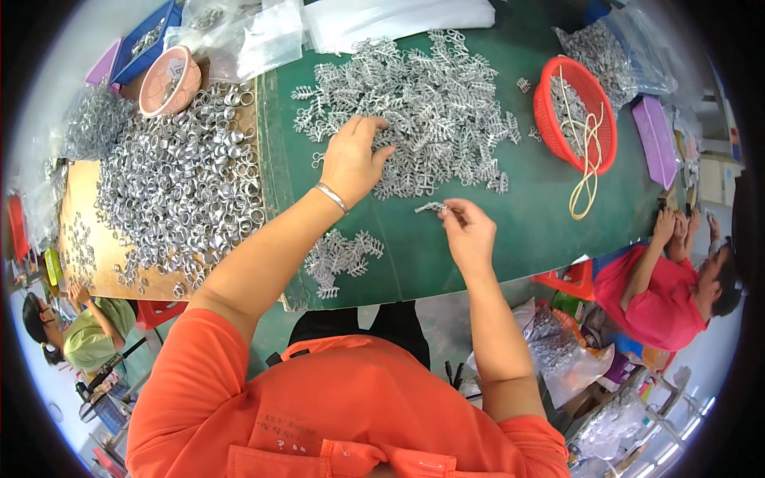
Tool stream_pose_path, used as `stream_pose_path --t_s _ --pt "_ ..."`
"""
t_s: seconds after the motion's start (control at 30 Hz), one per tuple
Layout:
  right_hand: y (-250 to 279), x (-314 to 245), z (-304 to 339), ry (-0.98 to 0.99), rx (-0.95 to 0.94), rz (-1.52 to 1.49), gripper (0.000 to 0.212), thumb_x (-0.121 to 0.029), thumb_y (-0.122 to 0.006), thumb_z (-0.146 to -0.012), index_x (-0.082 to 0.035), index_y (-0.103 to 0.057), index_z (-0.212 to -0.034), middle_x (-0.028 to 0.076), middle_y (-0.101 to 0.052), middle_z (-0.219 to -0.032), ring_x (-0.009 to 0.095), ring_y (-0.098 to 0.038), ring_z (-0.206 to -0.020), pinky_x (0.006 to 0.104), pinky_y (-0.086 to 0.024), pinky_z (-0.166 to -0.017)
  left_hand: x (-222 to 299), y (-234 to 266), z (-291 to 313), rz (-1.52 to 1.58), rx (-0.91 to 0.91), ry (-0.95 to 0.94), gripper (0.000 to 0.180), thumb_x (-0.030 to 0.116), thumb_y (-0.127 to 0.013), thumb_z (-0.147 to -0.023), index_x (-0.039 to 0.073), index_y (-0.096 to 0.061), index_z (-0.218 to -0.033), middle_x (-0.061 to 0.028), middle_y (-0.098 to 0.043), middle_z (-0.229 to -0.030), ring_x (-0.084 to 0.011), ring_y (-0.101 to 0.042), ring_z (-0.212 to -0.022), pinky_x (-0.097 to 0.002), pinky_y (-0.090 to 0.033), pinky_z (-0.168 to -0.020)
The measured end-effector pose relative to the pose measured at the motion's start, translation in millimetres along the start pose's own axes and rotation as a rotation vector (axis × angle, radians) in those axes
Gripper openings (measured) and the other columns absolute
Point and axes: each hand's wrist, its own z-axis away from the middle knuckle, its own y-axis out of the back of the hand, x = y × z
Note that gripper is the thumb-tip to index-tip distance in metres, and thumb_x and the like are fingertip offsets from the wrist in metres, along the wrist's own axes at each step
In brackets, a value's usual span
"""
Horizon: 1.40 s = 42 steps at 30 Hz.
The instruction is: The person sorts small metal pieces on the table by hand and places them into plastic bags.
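Note:
A big heap of silver leafy-branch metal pieces [434,103] is spread on the green tabletop [534,227]. My left hand [351,163], with a silver bangle at the wrist, reaches to the heap's left edge. Its thumb and fingers are apart, and I see nothing held between them. Nearer to me, my right hand [472,240] pinches a silver branch-shaped piece [431,207] between thumb and fingertips, just above the table. A smaller group of the leafy pieces [339,259] lies by the front edge, below my left forearm.
Left of the green surface, many silver rings [187,179] cover a wooden top, with a pink basket [182,84] and blue bin [147,48] behind. A red basket [545,111] with cord stands right. Clear bags [267,36] lie at the back. Other people sit at both sides.

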Motion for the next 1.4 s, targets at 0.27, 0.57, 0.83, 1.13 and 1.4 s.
stream_pose_path --t_s 0.27,0.57,0.83,1.13,1.4 --pt "27 -7 -6 -0.453 0.071 -0.439 0.018 -0.004 -0.059 -0.083 0.008 -0.061 -0.097 0.010 -0.065 -0.080 0.014 -0.064 -0.066 0.0241 -0.050 -0.051 18 8 9 0.151 0.053 -0.012 0.018 -0.004 -0.061 -0.075 0.003 -0.057 -0.091 -0.0093 -0.057 -0.087 -0.0216 -0.058 -0.075 -0.0282 -0.048 -0.065" --pt "41 -15 -5 -0.403 -0.088 -0.309 0.018 -0.004 -0.062 -0.082 0.008 -0.062 -0.095 0.011 -0.064 -0.077 0.015 -0.063 -0.062 0.0247 -0.049 -0.048 39 5 40 0.026 -0.015 -0.255 0.029 0.002 -0.066 -0.072 0.005 -0.057 -0.099 -0.0133 -0.056 -0.100 -0.0299 -0.055 -0.090 -0.0360 -0.046 -0.075" --pt "47 -14 4 -0.490 -0.243 -0.537 0.020 -0.008 -0.063 -0.083 0.005 -0.061 -0.098 0.009 -0.063 -0.079 0.016 -0.063 -0.063 0.0254 -0.051 -0.050 65 -30 50 0.777 -0.585 0.740 0.020 0.009 -0.062 -0.084 -0.002 -0.060 -0.101 -0.0063 -0.063 -0.082 -0.0112 -0.061 -0.068 -0.0236 -0.049 -0.059" --pt "59 16 -14 0.175 0.190 0.181 0.023 -0.008 -0.064 -0.080 -0.002 -0.062 -0.102 0.009 -0.062 -0.086 0.022 -0.060 -0.076 0.0314 -0.050 -0.067 69 -16 69 0.790 -0.603 0.760 0.019 0.002 -0.060 -0.083 -0.004 -0.059 -0.102 -0.0062 -0.063 -0.084 -0.0101 -0.060 -0.071 -0.0235 -0.051 -0.064" --pt "78 31 -47 -0.052 0.123 0.056 0.041 -0.010 -0.073 -0.073 0.001 -0.058 -0.109 0.008 -0.060 -0.094 0.014 -0.058 -0.074 0.0258 -0.049 -0.062 62 16 83 0.962 -0.380 0.838 0.017 -0.008 -0.050 -0.079 -0.002 -0.053 -0.095 -0.0065 -0.058 -0.077 -0.0147 -0.060 -0.067 -0.0257 -0.050 -0.057"
